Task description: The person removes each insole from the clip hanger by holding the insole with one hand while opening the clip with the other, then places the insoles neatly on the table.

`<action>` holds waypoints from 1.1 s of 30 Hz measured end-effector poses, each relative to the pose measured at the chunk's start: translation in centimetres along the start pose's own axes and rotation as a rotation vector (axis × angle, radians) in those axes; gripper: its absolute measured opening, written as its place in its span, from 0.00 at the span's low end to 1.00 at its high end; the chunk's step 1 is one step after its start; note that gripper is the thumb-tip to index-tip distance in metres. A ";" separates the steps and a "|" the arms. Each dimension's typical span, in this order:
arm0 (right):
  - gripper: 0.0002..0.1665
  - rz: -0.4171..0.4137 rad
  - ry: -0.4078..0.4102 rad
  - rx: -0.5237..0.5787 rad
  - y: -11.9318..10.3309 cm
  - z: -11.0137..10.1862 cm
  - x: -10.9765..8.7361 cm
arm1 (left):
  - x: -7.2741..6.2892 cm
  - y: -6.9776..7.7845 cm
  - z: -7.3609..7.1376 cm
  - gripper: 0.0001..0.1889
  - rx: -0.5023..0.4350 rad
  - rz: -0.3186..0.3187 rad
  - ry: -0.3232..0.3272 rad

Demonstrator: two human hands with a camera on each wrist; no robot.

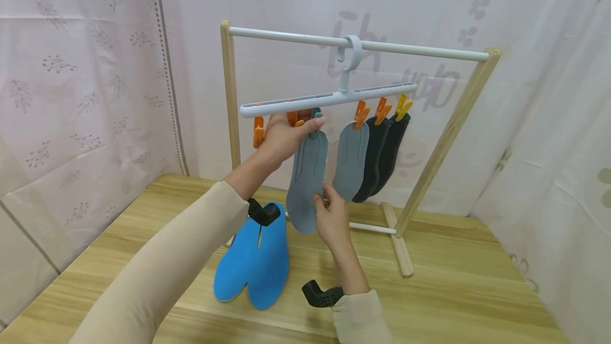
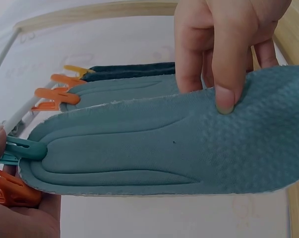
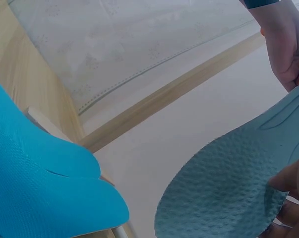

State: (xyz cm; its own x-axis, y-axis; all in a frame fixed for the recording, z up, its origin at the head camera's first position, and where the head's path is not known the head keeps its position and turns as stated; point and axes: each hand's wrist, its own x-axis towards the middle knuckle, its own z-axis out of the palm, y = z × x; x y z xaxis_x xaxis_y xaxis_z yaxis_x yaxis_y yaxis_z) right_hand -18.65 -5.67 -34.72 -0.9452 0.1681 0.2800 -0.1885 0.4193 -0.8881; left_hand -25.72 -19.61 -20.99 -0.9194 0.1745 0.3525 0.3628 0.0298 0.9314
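Observation:
A grey-blue insole (image 1: 309, 179) hangs with its heel end up at a teal clothespin (image 2: 29, 148), whose jaws are on that end. My left hand (image 1: 286, 134) pinches this clothespin just under the white hanger (image 1: 305, 103), its thumb in front and fingers behind, beside an orange clothespin (image 2: 15, 190). Lower down, my right hand (image 1: 332, 215) pinches the insole's side edge between thumb and fingers. A second grey-blue insole (image 1: 350, 161) and two black insoles (image 1: 377, 156) hang farther right from orange and yellow clothespins (image 1: 402, 106).
A wooden rack (image 1: 429, 148) with a white rod (image 1: 296, 37) carries the hanger, which tilts. Another orange clothespin (image 1: 258, 132) is at the hanger's left end. Two blue insoles (image 1: 269, 259) stand on the wooden table (image 1: 458, 296), leaning near the rack's lower rod. Patterned curtains surround the table.

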 end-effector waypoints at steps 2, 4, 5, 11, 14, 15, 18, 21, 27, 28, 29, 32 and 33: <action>0.28 -0.001 -0.005 0.002 0.0 -0.1 0.0 | 0.0 0.1 0.0 0.19 0.007 0.001 -0.008; 0.28 -0.008 -0.008 0.005 0.0 -0.1 0.0 | 0.0 0.2 -0.1 0.20 0.014 -0.006 -0.018; 0.28 -0.013 -0.011 0.006 0.0 -0.2 -0.1 | 0.0 0.2 -0.1 0.20 0.019 -0.009 -0.020; 0.25 -0.021 -0.021 0.011 -0.1 -0.2 -0.1 | 0.2 0.4 -0.4 0.20 0.027 -0.004 -0.012; 0.24 -0.036 -0.014 0.017 -0.1 -0.2 -0.2 | 0.3 0.4 -0.4 0.18 0.019 -0.002 -0.009; 0.24 -0.044 -0.012 0.018 -0.1 -0.2 -0.1 | 0.3 0.4 -0.4 0.18 0.017 -0.002 -0.009; 0.23 -0.060 -0.008 0.018 -0.1 -0.2 -0.1 | 0.4 0.4 -0.4 0.17 0.014 0.009 -0.004; 0.25 -0.059 -0.008 0.012 -0.2 -0.2 -0.1 | 0.6 0.5 -0.4 0.17 0.013 0.024 -0.001; 0.25 -0.068 -0.003 0.008 -0.2 -0.3 -0.1 | 0.6 0.7 -0.5 0.19 0.017 0.000 -0.016; 0.24 -0.072 -0.002 0.009 -0.2 -0.3 0.0 | 0.6 0.7 -0.5 0.19 0.021 -0.005 -0.018; 0.23 -0.078 0.001 0.012 -0.1 -0.2 0.0 | 0.5 0.7 -0.5 0.19 0.024 -0.010 -0.019; 0.21 -0.076 0.005 0.019 0.0 -0.1 0.1 | 0.6 0.5 -0.5 0.18 0.018 -0.013 -0.026; 0.20 -0.074 0.004 0.024 0.0 -0.1 0.1 | 0.6 0.5 -0.5 0.18 0.016 -0.015 -0.028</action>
State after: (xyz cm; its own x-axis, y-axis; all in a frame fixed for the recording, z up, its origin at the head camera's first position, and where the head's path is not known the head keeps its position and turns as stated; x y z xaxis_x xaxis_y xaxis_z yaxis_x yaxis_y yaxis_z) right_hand -18.72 -5.59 -34.69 -0.9273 0.1412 0.3467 -0.2642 0.4094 -0.8733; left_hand -26.16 -20.00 -20.30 -0.9200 0.2018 0.3360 0.3519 0.0479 0.9348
